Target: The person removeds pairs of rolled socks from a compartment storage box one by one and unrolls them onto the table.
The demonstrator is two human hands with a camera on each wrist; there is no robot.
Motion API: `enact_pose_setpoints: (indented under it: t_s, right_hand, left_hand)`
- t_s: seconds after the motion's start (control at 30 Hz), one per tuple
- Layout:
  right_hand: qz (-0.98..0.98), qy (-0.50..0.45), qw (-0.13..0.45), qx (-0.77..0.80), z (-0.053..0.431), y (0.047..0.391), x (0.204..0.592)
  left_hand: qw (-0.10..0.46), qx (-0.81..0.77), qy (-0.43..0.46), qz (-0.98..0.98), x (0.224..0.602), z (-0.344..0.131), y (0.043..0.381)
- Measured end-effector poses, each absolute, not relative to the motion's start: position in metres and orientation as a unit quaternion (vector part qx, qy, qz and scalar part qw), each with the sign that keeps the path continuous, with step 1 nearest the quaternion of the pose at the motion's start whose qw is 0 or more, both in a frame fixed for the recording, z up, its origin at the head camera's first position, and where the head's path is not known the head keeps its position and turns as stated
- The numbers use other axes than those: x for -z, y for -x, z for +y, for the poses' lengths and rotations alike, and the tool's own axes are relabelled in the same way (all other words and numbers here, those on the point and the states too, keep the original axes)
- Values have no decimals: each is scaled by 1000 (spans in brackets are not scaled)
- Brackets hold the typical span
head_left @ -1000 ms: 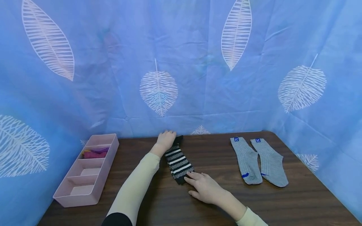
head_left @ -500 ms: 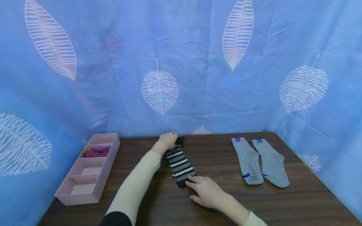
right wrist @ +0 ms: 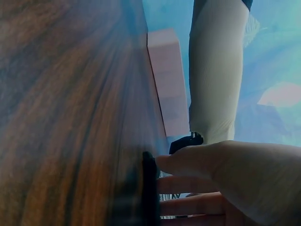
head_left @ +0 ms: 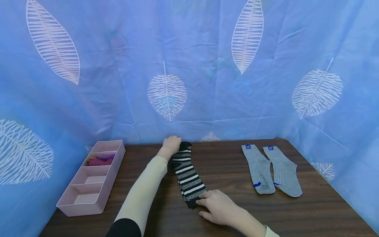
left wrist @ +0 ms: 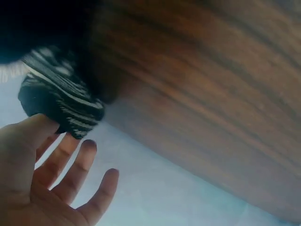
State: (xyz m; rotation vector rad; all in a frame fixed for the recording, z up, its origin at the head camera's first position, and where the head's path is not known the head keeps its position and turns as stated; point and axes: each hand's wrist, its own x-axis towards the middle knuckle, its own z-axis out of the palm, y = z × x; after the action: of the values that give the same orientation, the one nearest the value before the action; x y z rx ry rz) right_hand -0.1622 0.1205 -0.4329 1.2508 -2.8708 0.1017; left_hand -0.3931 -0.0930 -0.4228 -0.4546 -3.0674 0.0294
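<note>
Striped sock (head_left: 188, 177) is lying lengthwise across the middle of the table (head_left: 228, 164), far end near the back edge, near end angling toward the person's right; one sock or a stacked pair, can't tell. Left hand (head_left: 171, 144) is working at the far end: the left wrist view is showing thumb and finger pinching the fabric, other fingers spreading apart off it. Can't tell whether that end is lifting off the wood. Right hand (head_left: 220, 209) is reaching in at the near end, fingertips resting on its dark band, thumb sitting apart from the fingers in the head view; no clear pinch showing. Step looks to me like straightening the sock flat. To do it well: right fingertips should be pressing flat and light, just anchoring, while the left is drawing its end straight out in line; knit is probably stretching easily, so go gently. Watch the bend midway; sweeping a palm along should be evening it out. Off to the left, the pink box (head_left: 110, 181) is holding a coloured bundle (head_left: 100, 161) in its second compartment from the far end. Two grey socks (head_left: 260, 172) are lying side by side, well apart on the right.
</note>
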Motion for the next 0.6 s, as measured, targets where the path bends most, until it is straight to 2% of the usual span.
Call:
enact_pose_setpoints:
  t_s: [0.23, 0.47, 0.6]
  right_hand:
    - [-911, -410, 16, -37, 121, 160, 431]
    - [-914, -404, 16, -31, 123, 160, 432]
    - [-914, -405, 19, -26, 122, 159, 433]
  left_hand:
    - [43, 45, 129, -990, 420, -100, 386]
    - [96, 0, 242, -966, 420, -100, 374]
    - [104, -29, 314, -943, 422, -102, 366]
